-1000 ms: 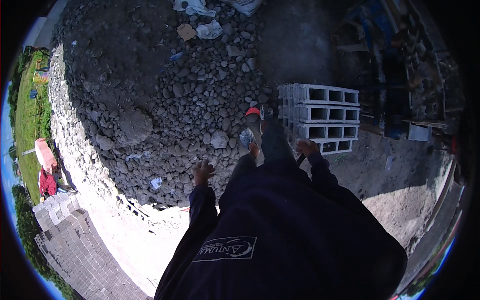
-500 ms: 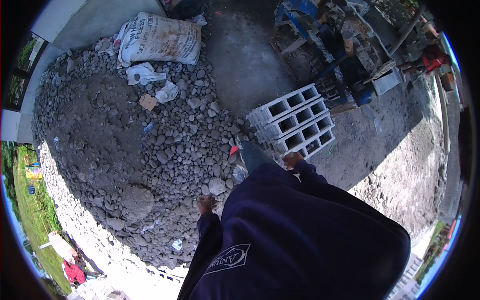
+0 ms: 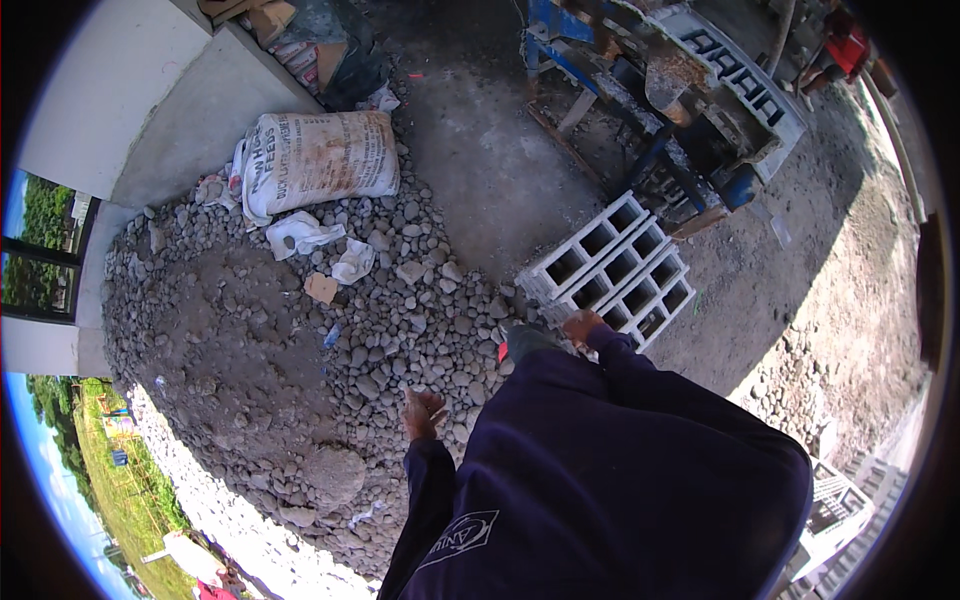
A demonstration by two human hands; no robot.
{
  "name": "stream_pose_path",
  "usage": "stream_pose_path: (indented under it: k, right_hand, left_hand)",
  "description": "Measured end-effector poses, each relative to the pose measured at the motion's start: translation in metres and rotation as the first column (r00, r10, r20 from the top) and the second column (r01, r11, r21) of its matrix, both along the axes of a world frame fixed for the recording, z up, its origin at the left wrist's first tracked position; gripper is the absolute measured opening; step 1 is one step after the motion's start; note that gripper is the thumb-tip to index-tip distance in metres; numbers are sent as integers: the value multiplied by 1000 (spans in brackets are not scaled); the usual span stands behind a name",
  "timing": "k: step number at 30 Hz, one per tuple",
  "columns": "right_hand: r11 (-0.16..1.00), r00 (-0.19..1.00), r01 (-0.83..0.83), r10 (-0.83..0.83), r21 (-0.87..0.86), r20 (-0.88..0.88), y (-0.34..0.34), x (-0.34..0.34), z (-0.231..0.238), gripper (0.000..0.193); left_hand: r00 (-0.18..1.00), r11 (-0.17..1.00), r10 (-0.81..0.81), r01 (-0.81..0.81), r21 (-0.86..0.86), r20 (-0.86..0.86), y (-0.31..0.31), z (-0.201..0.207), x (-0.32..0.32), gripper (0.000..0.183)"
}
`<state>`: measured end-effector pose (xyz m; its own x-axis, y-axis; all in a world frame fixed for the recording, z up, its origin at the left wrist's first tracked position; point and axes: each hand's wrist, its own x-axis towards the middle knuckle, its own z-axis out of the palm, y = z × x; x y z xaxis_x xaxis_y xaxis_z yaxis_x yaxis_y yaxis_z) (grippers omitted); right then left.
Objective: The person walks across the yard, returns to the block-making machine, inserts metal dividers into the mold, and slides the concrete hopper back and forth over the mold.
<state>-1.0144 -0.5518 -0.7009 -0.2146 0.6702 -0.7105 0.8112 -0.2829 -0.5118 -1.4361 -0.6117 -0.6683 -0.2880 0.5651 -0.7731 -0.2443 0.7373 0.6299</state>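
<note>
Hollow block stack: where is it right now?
Head view, right of centre: the block stack sits beside the right hand, between the stone pile and the blue-framed machine.

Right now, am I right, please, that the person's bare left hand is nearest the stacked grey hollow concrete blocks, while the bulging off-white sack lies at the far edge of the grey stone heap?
One correction: the head view shows the bare right hand nearest the concrete blocks, not the left hand. The sack does lie at the far edge of the stone heap.
</note>
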Motion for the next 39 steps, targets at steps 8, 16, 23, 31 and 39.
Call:
stream_pose_path:
  k: [8,16,23,31,39]
  right_hand:
    - [672,683,654,-328,346,-652,126,-89,175,48]
    - [432,911,396,-75,810,-406,187,-113,164,53]
    - [423,537,838,-749,344,-389,158,73,42,42]
    - [470,425,881,-838,-56,-343,119,46,58,39]
    - [418,334,899,-849,-132,-410,170,20,19,39]
  left_hand:
    - [956,994,-108,100,43,273,123,43,97,74]
    - [901,798,-410,281,533,138,242,89,189,67]
    - [787,807,-547,407,428,284,268,184,186,50]
    - [804,883,-451,465,-63,-388,143,-83,-41,27]
    - [930,949,-259,196,-245,-260,199,-30,-31,33]
